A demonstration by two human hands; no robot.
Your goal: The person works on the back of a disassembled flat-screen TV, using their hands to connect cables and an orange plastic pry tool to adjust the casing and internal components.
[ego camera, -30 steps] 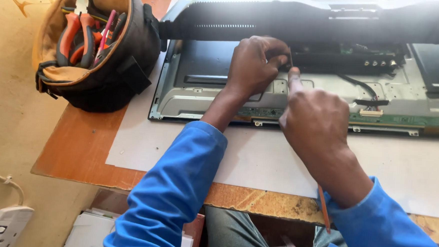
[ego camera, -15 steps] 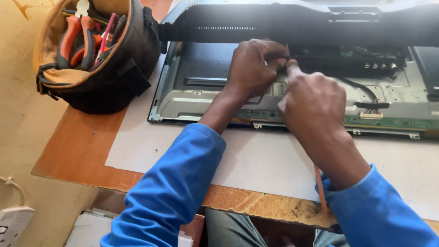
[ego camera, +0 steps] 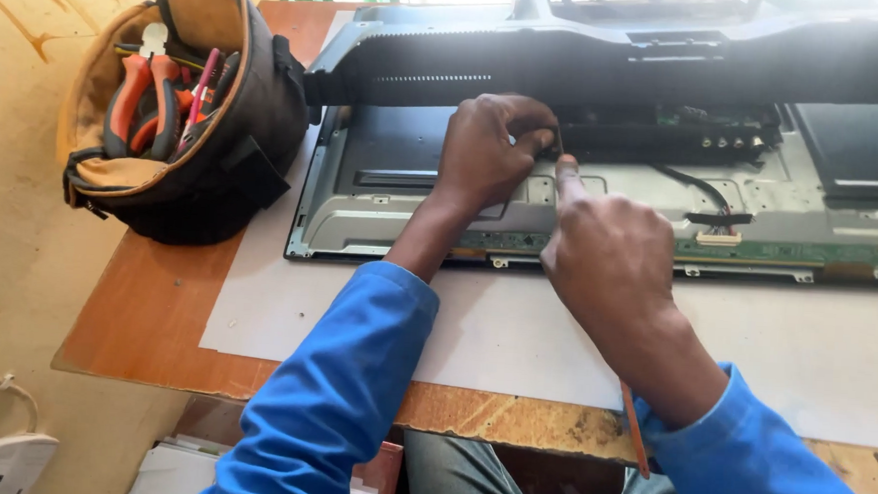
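Observation:
An opened flat-screen set [ego camera: 381, 209] lies back-up on the table, its grey metal chassis and a green circuit strip [ego camera: 759, 251] exposed. My left hand [ego camera: 486, 157] is curled, its fingertips pinching the left end of a black bracket [ego camera: 655, 143] over the boards. My right hand [ego camera: 613, 261] lies just below and to the right of it, fingers folded and the index finger stretched up, its tip touching the chassis beside my left fingers. What sits between the fingertips is hidden. Both sleeves are blue.
A black-and-tan tool bag [ego camera: 181, 113] with orange-handled pliers stands at the table's left. The removed black back cover [ego camera: 669, 59] lies behind the chassis. White paper [ego camera: 514, 341] covers the wooden table [ego camera: 144, 332]. A white power strip [ego camera: 7, 460] is on the floor at lower left.
My right hand has moved up and left, bringing its index finger against my left fingers. My left hand has stayed at the bracket's end.

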